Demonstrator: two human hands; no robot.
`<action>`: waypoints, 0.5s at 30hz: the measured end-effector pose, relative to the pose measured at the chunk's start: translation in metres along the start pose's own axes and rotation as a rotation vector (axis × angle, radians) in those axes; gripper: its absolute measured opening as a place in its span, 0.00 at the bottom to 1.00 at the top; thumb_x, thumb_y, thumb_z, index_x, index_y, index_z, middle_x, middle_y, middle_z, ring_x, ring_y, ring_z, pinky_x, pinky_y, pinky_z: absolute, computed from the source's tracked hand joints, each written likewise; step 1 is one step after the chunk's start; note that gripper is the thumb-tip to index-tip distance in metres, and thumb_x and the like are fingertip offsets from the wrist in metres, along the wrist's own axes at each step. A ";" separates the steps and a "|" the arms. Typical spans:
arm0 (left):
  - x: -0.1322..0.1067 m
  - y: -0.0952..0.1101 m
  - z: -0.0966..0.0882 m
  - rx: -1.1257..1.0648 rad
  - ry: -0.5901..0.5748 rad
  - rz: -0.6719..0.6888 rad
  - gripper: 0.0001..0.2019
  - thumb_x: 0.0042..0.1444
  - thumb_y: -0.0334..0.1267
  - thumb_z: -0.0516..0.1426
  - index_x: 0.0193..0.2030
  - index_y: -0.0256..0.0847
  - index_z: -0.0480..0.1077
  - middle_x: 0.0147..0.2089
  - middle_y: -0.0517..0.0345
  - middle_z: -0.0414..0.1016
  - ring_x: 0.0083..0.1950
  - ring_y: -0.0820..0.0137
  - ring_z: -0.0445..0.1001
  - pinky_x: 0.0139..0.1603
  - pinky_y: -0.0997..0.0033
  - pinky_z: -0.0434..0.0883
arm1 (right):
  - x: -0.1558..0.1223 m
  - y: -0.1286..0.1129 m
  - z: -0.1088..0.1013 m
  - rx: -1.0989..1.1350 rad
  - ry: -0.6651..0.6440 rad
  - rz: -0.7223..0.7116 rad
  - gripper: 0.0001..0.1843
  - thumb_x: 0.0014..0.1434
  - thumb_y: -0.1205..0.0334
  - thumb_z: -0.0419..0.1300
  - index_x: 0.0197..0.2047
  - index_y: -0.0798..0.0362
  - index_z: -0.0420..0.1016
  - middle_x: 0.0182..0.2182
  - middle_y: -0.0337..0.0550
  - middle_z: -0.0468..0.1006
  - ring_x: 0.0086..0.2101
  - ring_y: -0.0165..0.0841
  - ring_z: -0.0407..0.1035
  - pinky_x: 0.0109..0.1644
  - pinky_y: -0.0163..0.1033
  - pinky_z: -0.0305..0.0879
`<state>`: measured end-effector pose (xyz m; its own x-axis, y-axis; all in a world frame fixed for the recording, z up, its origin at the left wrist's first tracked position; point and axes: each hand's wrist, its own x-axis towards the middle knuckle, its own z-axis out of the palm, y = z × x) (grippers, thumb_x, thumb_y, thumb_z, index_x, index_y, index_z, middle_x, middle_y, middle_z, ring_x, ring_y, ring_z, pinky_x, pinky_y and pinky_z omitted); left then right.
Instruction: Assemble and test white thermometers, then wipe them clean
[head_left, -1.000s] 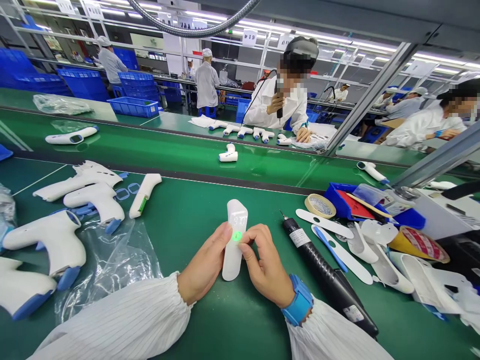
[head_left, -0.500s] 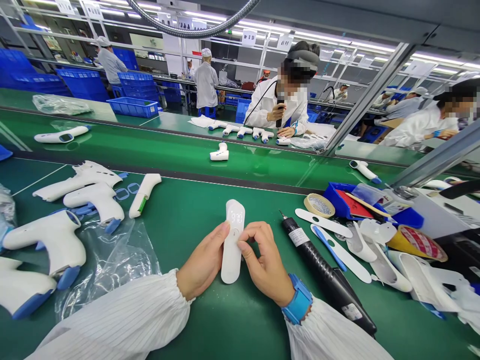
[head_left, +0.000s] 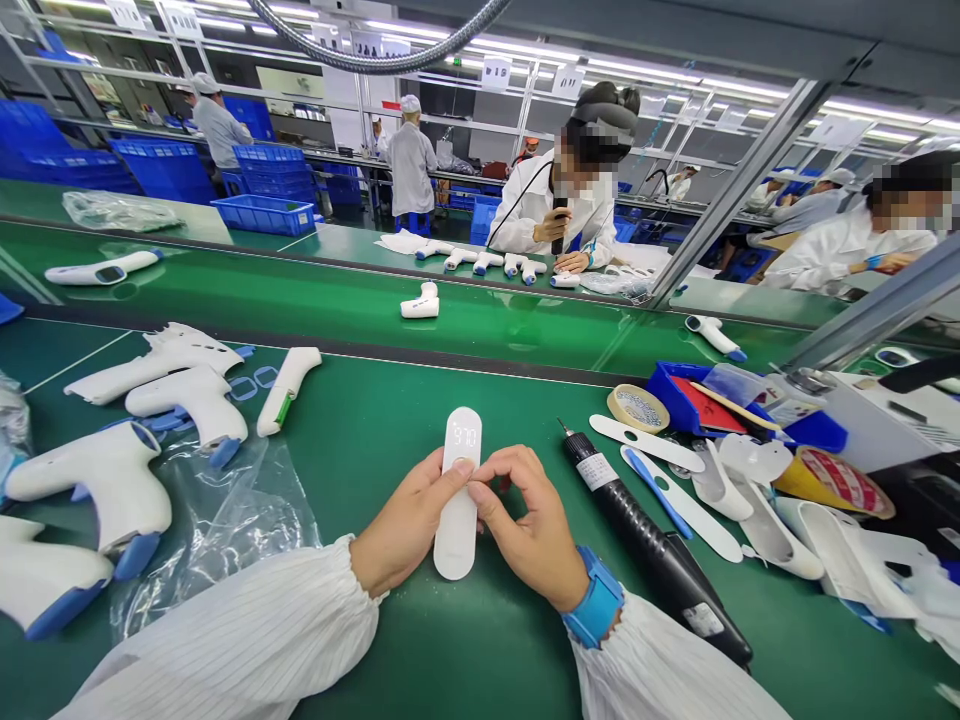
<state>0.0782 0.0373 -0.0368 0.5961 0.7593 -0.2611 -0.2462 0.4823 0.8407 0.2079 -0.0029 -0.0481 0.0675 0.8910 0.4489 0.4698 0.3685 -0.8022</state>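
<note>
I hold a slim white thermometer cover [head_left: 458, 490] over the green table [head_left: 375, 430], its small display lit with digits. My left hand [head_left: 409, 520] grips its left side, thumb pressed on the front. My right hand [head_left: 529, 525], with a blue wrist strap [head_left: 596, 605], pinches its right side with curled fingers. A black electric screwdriver [head_left: 652, 550] lies just right of my right hand.
White gun-shaped thermometer bodies [head_left: 112, 480] and a clear plastic bag [head_left: 217, 520] lie at the left. Loose white shells [head_left: 750, 500], a tape roll [head_left: 637, 408] and a blue tray [head_left: 679, 400] crowd the right. A green conveyor [head_left: 300, 300] carries thermometers [head_left: 420, 303]; other workers sit beyond.
The green light on the cover has gone out. I have tilted the cover slightly and my left thumb has moved onto its front. Thermometers on the conveyor have drifted left.
</note>
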 end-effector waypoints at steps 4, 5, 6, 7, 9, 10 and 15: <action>-0.001 -0.001 0.000 0.051 -0.022 0.008 0.09 0.55 0.40 0.55 0.40 0.39 0.63 0.33 0.61 0.64 0.34 0.74 0.65 0.37 0.69 0.67 | 0.002 0.003 -0.001 0.045 0.065 0.080 0.03 0.57 0.64 0.55 0.32 0.51 0.68 0.29 0.39 0.68 0.31 0.32 0.62 0.35 0.39 0.61; -0.001 -0.002 0.000 0.059 -0.026 0.005 0.10 0.54 0.39 0.56 0.40 0.39 0.63 0.34 0.61 0.64 0.34 0.74 0.66 0.38 0.69 0.67 | 0.002 0.005 -0.001 0.054 0.070 0.107 0.02 0.57 0.63 0.55 0.32 0.51 0.68 0.29 0.39 0.69 0.31 0.32 0.62 0.35 0.39 0.61; -0.001 -0.002 0.000 0.065 -0.031 0.000 0.10 0.54 0.39 0.56 0.41 0.39 0.63 0.34 0.60 0.64 0.35 0.73 0.66 0.39 0.68 0.66 | 0.002 0.006 -0.001 0.061 0.072 0.130 0.02 0.57 0.63 0.55 0.32 0.51 0.67 0.29 0.40 0.69 0.31 0.32 0.62 0.35 0.40 0.61; -0.001 -0.002 0.000 0.070 -0.035 -0.004 0.11 0.53 0.39 0.57 0.42 0.39 0.63 0.35 0.60 0.65 0.35 0.73 0.66 0.40 0.68 0.66 | 0.002 0.007 -0.001 0.066 0.072 0.148 0.03 0.57 0.62 0.55 0.33 0.51 0.67 0.30 0.40 0.69 0.31 0.32 0.63 0.36 0.40 0.62; -0.002 -0.002 0.000 0.072 -0.039 -0.007 0.13 0.52 0.39 0.58 0.43 0.40 0.63 0.37 0.58 0.66 0.36 0.73 0.67 0.40 0.68 0.66 | 0.002 0.008 -0.001 0.068 0.069 0.170 0.04 0.57 0.61 0.55 0.33 0.51 0.68 0.30 0.40 0.70 0.31 0.32 0.63 0.36 0.40 0.62; -0.002 -0.001 0.000 0.069 -0.041 -0.005 0.13 0.52 0.39 0.58 0.43 0.40 0.64 0.38 0.58 0.66 0.36 0.72 0.67 0.40 0.68 0.66 | 0.001 0.008 -0.001 0.069 0.071 0.179 0.04 0.57 0.61 0.55 0.34 0.51 0.68 0.30 0.41 0.70 0.31 0.32 0.64 0.36 0.40 0.63; -0.002 0.000 0.001 0.046 -0.043 -0.021 0.12 0.52 0.36 0.57 0.44 0.41 0.64 0.38 0.59 0.66 0.35 0.73 0.67 0.40 0.68 0.66 | 0.002 0.007 -0.001 0.110 0.108 0.223 0.05 0.56 0.61 0.56 0.37 0.51 0.67 0.31 0.41 0.71 0.32 0.32 0.66 0.36 0.40 0.64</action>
<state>0.0771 0.0354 -0.0355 0.6330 0.7296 -0.2589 -0.1985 0.4762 0.8567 0.2119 0.0011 -0.0525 0.2547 0.9223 0.2906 0.3351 0.1978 -0.9212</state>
